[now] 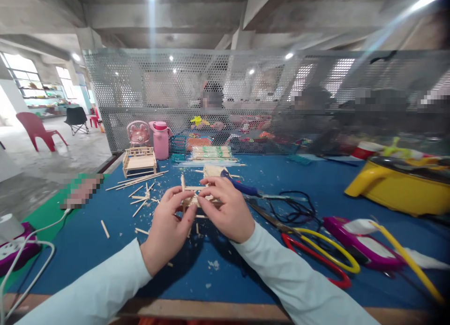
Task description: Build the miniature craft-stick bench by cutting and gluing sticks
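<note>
A small frame built of pale wooden sticks (183, 182) stands on the blue table, between my two hands. My left hand (168, 229) grips its left side, with thumb and fingers closed on the sticks. From the right, my right hand (228, 210) closes thumb and fingertips on the same frame. Fingers cover much of its middle. Just behind my right hand lies a blue-handled glue gun (244, 188), partly hidden. To the left are several loose sticks (140, 200) with small scraps, and a stick-built model like a little bed (139, 164).
Scissors (318, 254) with red and yellow handles lie right of my arm, near a black cord (295, 205). A purple power strip (365, 250) and yellow electric pot (404, 186) stand farther right. A pink bottle (161, 142) and perforated metal screen (133, 90) line the back.
</note>
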Available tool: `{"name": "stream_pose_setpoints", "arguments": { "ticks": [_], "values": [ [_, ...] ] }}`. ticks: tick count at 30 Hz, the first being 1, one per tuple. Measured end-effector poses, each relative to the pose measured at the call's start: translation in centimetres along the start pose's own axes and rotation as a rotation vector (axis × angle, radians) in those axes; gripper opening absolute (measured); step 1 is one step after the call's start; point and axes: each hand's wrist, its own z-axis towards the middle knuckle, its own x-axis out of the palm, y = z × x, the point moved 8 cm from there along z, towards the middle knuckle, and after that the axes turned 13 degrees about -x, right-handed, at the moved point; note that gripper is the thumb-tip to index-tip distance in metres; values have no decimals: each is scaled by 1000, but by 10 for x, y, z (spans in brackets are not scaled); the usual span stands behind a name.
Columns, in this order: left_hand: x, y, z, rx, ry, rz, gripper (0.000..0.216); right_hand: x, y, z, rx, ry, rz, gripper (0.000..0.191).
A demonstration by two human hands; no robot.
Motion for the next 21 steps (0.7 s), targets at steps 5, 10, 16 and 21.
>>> {"name": "stream_pose_setpoints", "arguments": {
  "ticks": [5, 10, 16, 21],
  "values": [
    [-1, -6, 2, 64, 17, 87, 23, 3, -1, 0, 13, 64, 3, 11],
    [-2, -4, 3, 64, 18, 25, 23, 3, 0, 1, 49, 84, 13, 11],
    [-2, -4, 2, 47, 38, -8, 21, 1, -3, -4, 139, 23, -7, 13],
    [1, -5, 3, 19, 106, 9, 19, 1, -3, -5, 124, 6, -1, 14]
  ]
}}
